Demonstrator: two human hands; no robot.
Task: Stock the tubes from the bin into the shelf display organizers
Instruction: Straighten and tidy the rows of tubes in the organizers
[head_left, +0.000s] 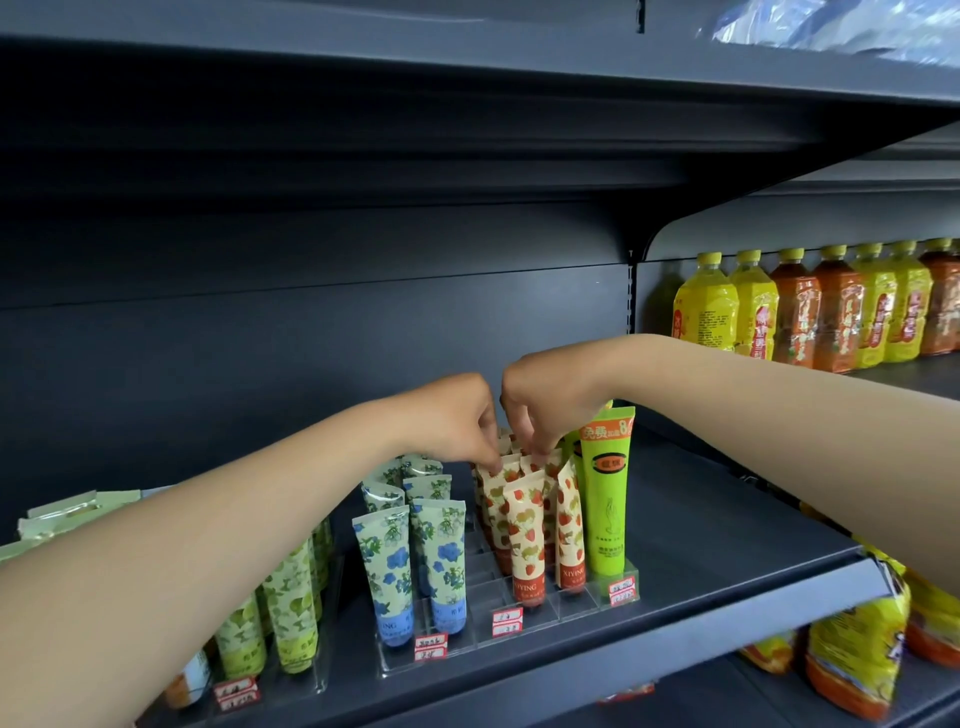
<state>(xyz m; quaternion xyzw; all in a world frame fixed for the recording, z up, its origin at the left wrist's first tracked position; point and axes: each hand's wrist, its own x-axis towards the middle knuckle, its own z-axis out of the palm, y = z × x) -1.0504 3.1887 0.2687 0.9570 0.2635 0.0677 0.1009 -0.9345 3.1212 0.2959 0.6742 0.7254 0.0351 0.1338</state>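
Both hands reach over the red strawberry-print tubes (524, 525) standing upright in a clear organizer (545, 608) on the dark shelf (701, 561). My left hand (457, 415) pinches the top of a rear strawberry tube with its fingertips. My right hand (545, 410) pinches the top of another tube beside it. Blue flower tubes (410, 551) stand in the rows to the left, and a tall green tube (605, 493) stands at the right end. Green leaf-print tubes (291, 608) fill a separate organizer at the far left. No bin is in view.
Yellow and orange drink bottles (810, 306) line the neighbouring shelf at the right. Snack bags (857, 649) hang over the lower right shelf edge. Price tags (506, 621) sit on the organizer fronts. An upper shelf overhangs close above.
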